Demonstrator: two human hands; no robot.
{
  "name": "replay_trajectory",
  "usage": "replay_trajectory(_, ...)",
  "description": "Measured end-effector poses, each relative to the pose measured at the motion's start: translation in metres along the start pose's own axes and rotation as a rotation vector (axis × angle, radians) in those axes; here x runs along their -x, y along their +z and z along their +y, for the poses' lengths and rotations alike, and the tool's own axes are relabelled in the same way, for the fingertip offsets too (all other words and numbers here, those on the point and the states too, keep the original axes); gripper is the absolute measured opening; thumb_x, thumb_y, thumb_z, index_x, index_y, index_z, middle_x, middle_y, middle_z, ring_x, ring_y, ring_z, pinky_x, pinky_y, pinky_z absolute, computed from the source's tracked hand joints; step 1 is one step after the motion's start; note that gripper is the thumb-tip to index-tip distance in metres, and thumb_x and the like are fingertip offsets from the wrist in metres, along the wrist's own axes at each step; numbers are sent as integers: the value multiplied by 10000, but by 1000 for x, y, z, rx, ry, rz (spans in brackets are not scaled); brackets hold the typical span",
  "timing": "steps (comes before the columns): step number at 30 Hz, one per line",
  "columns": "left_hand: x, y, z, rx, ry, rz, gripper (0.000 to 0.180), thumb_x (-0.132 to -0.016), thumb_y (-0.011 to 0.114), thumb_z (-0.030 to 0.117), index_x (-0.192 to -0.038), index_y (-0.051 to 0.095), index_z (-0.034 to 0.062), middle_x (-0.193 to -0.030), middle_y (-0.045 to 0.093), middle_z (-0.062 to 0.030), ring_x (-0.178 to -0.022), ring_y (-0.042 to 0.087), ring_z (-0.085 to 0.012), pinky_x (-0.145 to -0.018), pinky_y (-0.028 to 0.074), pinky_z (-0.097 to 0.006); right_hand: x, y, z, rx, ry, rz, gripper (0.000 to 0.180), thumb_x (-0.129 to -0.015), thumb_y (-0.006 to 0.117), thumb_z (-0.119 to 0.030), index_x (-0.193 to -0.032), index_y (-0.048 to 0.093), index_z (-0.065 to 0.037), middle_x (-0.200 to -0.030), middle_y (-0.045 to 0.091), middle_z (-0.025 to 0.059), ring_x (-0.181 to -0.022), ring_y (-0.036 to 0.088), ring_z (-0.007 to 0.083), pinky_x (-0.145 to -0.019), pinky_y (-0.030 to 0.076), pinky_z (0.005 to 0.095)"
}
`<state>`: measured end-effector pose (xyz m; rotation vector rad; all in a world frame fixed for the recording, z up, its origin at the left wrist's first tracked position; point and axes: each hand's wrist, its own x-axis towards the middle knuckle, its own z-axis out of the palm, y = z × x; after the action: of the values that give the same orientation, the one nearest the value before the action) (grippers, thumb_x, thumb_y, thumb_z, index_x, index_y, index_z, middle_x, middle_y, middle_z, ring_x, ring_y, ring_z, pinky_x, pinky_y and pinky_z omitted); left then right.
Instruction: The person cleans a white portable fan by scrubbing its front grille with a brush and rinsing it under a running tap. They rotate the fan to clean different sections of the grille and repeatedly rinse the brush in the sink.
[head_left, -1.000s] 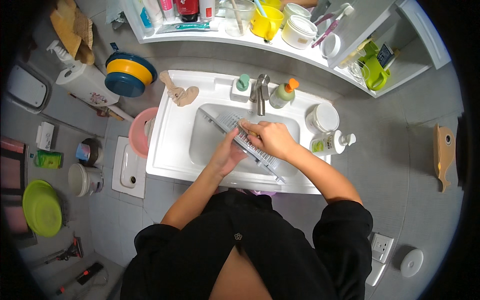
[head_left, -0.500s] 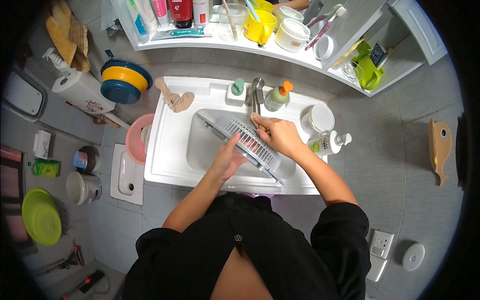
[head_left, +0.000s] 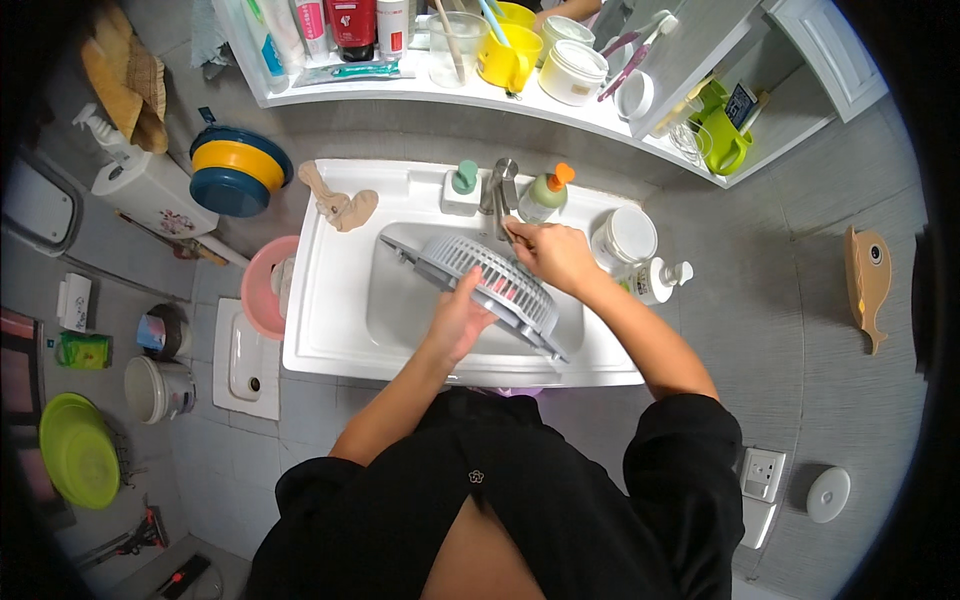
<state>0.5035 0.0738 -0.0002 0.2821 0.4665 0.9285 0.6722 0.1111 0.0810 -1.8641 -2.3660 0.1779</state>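
Over the white sink (head_left: 330,300), my left hand (head_left: 460,325) grips a grey plastic slatted grille cover (head_left: 500,285) by its near side. Its thumb lies over the edge, and the cover slants down toward the right. Reddish skin shows through the slats. My right hand (head_left: 550,255) is closed above the cover's far right part, close to the metal faucet (head_left: 500,190). Its fingers curl downward, and whatever they hold is hidden beneath them. The fingertips overlap the faucet's spout in this view, but I cannot tell if they touch.
A green-capped bottle (head_left: 462,190), an orange-topped pump bottle (head_left: 547,195), a white tub (head_left: 627,235) and a white pump bottle (head_left: 655,281) stand along the sink's rim. A beige cloth (head_left: 340,200) lies at its left corner. Beyond hangs a shelf (head_left: 430,92); a pink basin (head_left: 268,290) stands left.
My right hand has shifted slightly up and right, toward the faucet; the brownish piece seen under its fingers earlier is now hidden. My left hand still holds the grille cover, tipped a little differently.
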Motion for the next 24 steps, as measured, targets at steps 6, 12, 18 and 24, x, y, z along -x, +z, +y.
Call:
replay_trajectory(6, 2, -3, -10, -70, -21, 11, 369, -945, 449, 275, -1201, 437, 9, -1122, 561, -112, -1047, 555, -237, -947, 426, -454, 12, 0, -24, -107, -203, -74, 325, -787, 563, -257, -1102, 626, -208, -689, 644, 81, -634, 624, 280, -575, 502, 380)
replay_trajectory(12, 11, -6, -21, -119, -5, 29, 321, -945, 449, 240, -1170, 454, 10, -1090, 567, -102, -1017, 568, -219, -924, 447, -439, 1, -3, -7, -13, -102, -98, 309, -798, 550, -238, -1094, 615, -175, -680, 634, 89, -629, 621, 270, -580, 493, 380)
replay_trajectory(18, 12, -10, -28, -175, 48, 55, 304, -931, 483, 205, -1154, 457, -1, -1063, 570, -95, -998, 575, -216, -901, 465, -425, 18, 1, -23, -128, -265, -145, 333, -794, 577, -241, -1114, 610, -154, -725, 640, 86, -670, 619, 277, -588, 491, 377)
replay_trajectory(24, 13, -13, -37, -198, -14, 30, 296, -901, 559, 200, -1131, 493, 26, -1040, 563, -49, -954, 570, -135, -827, 486, -319, 6, 6, -1, -52, -173, -69, 320, -785, 600, -220, -1098, 627, -161, -756, 646, 91, -676, 623, 264, -596, 494, 370)
